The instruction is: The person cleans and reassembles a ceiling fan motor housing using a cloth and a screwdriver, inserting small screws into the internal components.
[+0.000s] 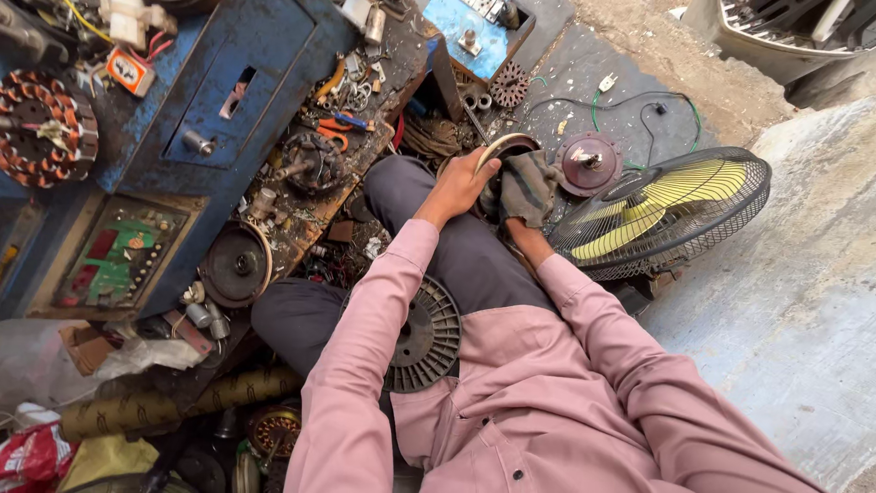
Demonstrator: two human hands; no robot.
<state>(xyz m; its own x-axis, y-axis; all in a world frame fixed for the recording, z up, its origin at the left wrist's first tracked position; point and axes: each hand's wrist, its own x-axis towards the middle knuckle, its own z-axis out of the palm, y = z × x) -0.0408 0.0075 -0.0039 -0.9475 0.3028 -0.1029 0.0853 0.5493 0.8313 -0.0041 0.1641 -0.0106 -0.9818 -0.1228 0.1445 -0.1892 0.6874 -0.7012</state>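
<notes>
Gripping a round metal fan-motor cover (504,146) by its rim, the left hand (459,185) is being kept curled around the near edge, so that the part is being steadied just above the knee. A dark grey rag (527,185) is being pressed against the cover by the right hand (522,228), whose fingers are being hidden under the cloth; how tightly they are being closed cannot be told, though the cloth is evidently being clutched. The cover is being held out in front of the lap, probably so that its surface is being kept within reach of the rag.

Just to the right, a caged fan with yellow blades (664,212) is being left lying on the floor, and a reddish motor plate (585,164) is being left beside it, close to the rag. A black ribbed disc (425,336) is being rested on the thigh. To the left, a blue workbench (228,100) is being crowded with tools and motor parts, and a copper-wound stator (41,128) is being kept at its far edge, so room on that side is being narrowed.
</notes>
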